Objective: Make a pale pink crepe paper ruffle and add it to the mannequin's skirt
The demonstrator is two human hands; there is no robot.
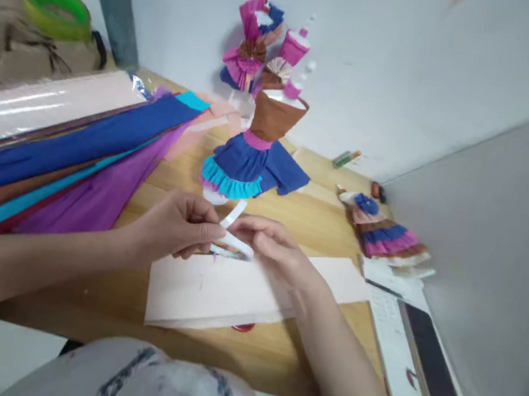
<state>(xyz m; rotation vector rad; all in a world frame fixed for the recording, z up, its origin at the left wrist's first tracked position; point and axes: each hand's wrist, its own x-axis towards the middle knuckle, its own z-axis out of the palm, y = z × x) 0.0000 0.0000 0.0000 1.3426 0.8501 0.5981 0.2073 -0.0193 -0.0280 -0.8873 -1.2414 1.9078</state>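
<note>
A narrow white strip (238,244), bent into a loop, is pinched between the thumb and fingers of my left hand (183,226). My right hand (277,249) is curled around the loop's right side, its thumb and fingers pressed near the strip. Both hands are above a pale folded sheet (197,295) on the wooden table (124,310). Just beyond them stands a small dress form in a brown top (276,117), a pink waistband and a blue skirt (241,157) with a turquoise ruffle (233,185).
Long blue, turquoise and purple sheets (102,198) lie at the left, below a green basket (55,9). More decorated forms (251,54) stand by the wall. A layered paper dress (387,235) and a dark phone-like object (432,361) are at the right.
</note>
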